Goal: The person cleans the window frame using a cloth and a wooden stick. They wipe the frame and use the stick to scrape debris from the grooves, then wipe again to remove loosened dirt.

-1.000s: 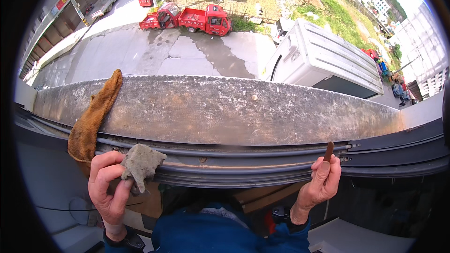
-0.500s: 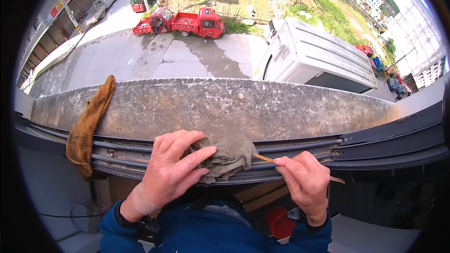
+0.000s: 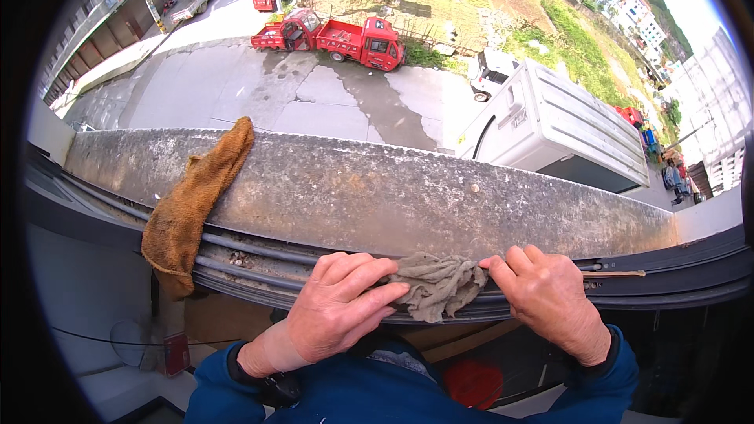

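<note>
A crumpled grey rag (image 3: 438, 286) lies bunched over the window track between my two hands. My left hand (image 3: 338, 310) is closed on the rag's left side, thumb and fingers pressed together at its edge. My right hand (image 3: 550, 294) is closed at the rag's right edge, palm down, with thumb and forefinger touching the cloth. Out past this hand, a thin wooden stick (image 3: 616, 273) extends to the right along the track. Its other end is hidden behind the hand, so I cannot tell whether the fingers also grip it.
A brown cloth (image 3: 196, 204) is draped over the track and the weathered ledge (image 3: 353, 188) on the left. Metal rails (image 3: 259, 248) run across the window frame. Below, outside, are red three-wheeled trucks (image 3: 363, 41) and a white box truck (image 3: 565, 122). Inside is a red container (image 3: 473, 381).
My right hand has moved from holding the stick away from the rag to the rag's edge, turning palm down. The stick now lies farther right. The view has shifted and tilted.
</note>
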The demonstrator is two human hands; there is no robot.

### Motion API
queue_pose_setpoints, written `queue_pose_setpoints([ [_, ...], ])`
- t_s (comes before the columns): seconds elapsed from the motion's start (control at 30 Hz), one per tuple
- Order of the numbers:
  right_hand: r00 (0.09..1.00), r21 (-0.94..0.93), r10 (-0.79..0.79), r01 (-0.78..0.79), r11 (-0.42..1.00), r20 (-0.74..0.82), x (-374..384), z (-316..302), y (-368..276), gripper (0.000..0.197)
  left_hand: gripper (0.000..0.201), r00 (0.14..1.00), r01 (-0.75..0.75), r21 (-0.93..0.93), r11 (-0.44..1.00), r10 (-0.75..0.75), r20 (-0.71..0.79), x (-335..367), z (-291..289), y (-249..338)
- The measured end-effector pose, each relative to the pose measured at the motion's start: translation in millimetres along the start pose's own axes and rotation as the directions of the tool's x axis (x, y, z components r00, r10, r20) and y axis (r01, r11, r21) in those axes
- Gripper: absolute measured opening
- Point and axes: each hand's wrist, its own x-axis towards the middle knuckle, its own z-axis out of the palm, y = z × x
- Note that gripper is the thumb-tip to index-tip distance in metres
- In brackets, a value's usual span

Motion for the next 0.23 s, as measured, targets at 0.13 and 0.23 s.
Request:
queue_pose_setpoints([
  [0.13, 1.000, 0.002, 0.022, -0.022, 1.000, 0.002, 8, 0, -6, 0.014, 0.040, 1.000, -0.006, -0.114, 0.993, 0.005, -0.014, -9, -3, -6],
  [0.23, 0.991, 0.066, 0.124, -0.127, 0.990, 0.056, 5, 3, -12, 0.030, 0.040, 0.999, -0.008, -0.203, 0.979, 0.018, 0.048, -14, -11, -9],
])
